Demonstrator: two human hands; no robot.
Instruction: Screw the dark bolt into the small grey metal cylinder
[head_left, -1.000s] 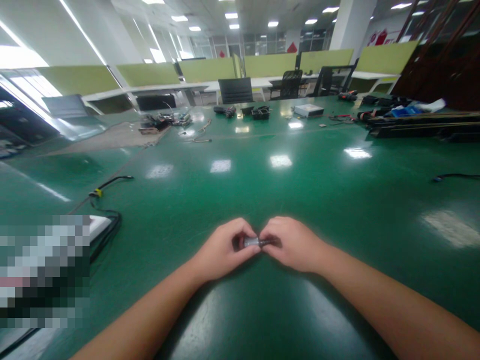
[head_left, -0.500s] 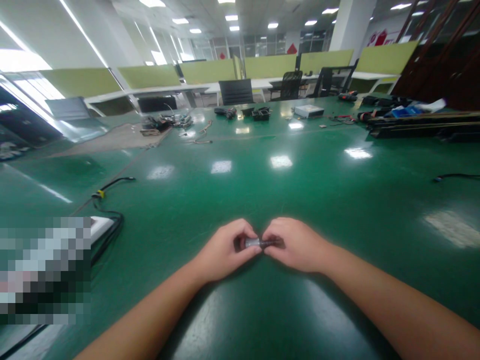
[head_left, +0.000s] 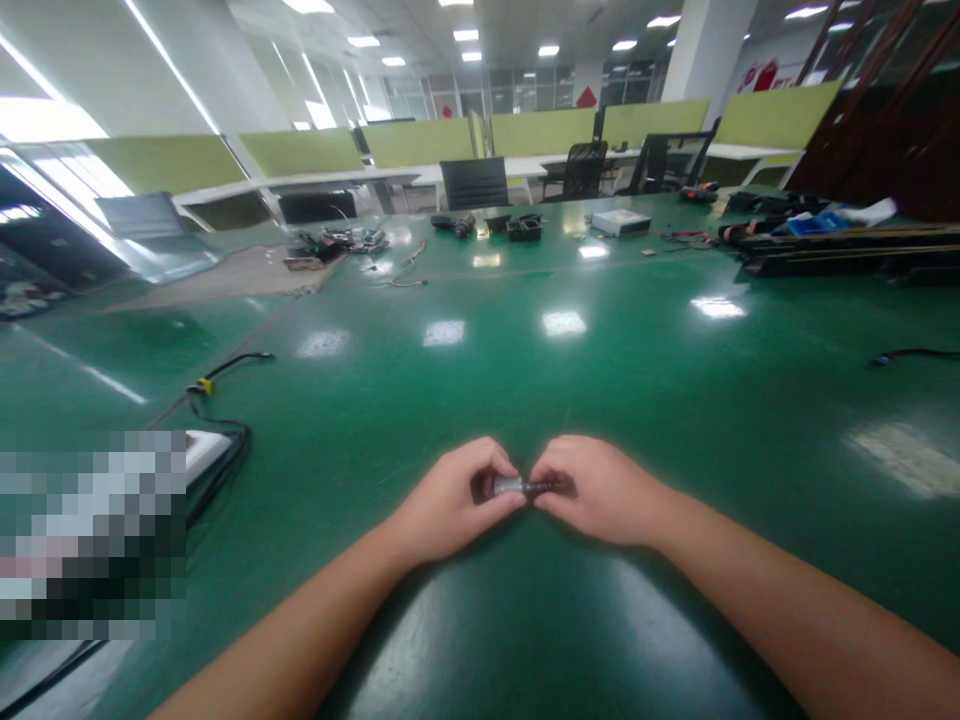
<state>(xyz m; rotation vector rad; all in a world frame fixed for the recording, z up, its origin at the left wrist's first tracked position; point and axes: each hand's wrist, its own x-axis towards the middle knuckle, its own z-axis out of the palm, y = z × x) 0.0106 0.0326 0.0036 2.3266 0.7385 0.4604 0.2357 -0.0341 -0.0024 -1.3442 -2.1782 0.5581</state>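
Little grey tube (head_left: pixel 508 486) is at the near middle of the green table (head_left: pixel 465 390), can't tell if it's touching the top. Left hand (head_left: pixel 454 500) has it in a thumb-and-finger pinch, right hand (head_left: pixel 596 490) pinches the dark stem (head_left: pixel 535 489). Imo keep tube and stem dead in line, grip light, no bending. Black cable (head_left: pixel 253 356) on the table's left side seems well clear.

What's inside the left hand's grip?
A small silvery cylinder shows in the left hand. Its inner end sits in shadow, partly covered by the curled hand, so I can't make out anything deeper.
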